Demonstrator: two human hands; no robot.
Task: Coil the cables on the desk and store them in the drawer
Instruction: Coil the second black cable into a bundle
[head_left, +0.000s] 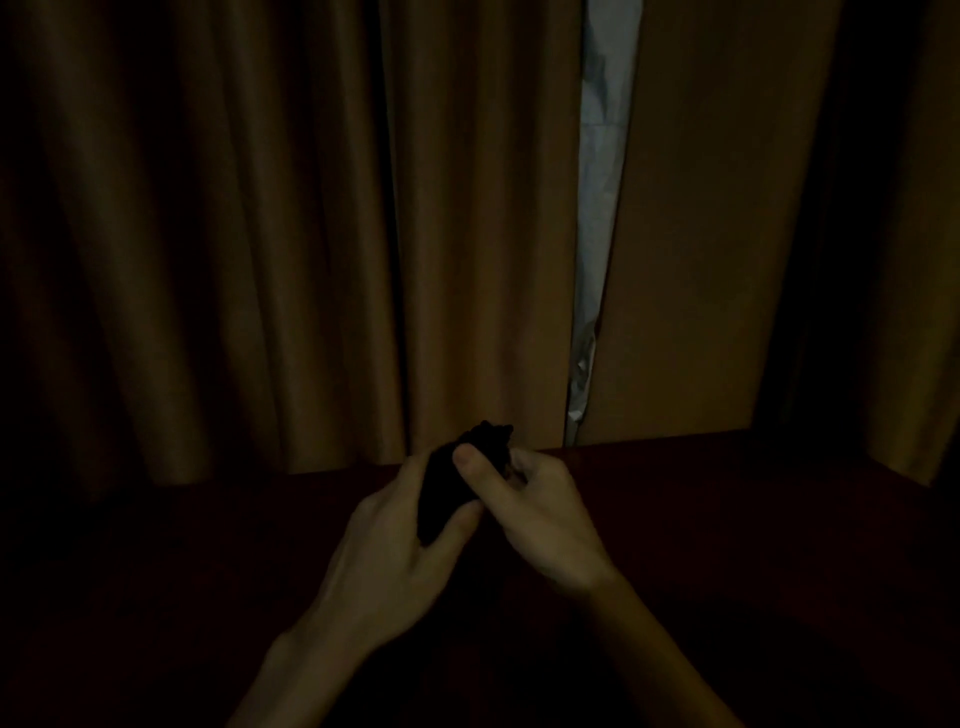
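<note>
Both hands grip one black bundled cable (439, 496) - left hand (395, 540) curls round it, right hand (540, 504) pinches it with the thumb on top. Bundle held above the dark reddish desk (727, 519), below-left of the pale curtain gap (597, 208). Step: probably finishing the coil. Next - keep the loops tight, locate the drawer (not visible).

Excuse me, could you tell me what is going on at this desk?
A person holds a small black bundle, likely a coiled cable, in both hands above the dark desk. The left hand grips its side; the right hand pinches it with the thumb on top. Behind hang brown curtains. No drawer is in view.
</note>
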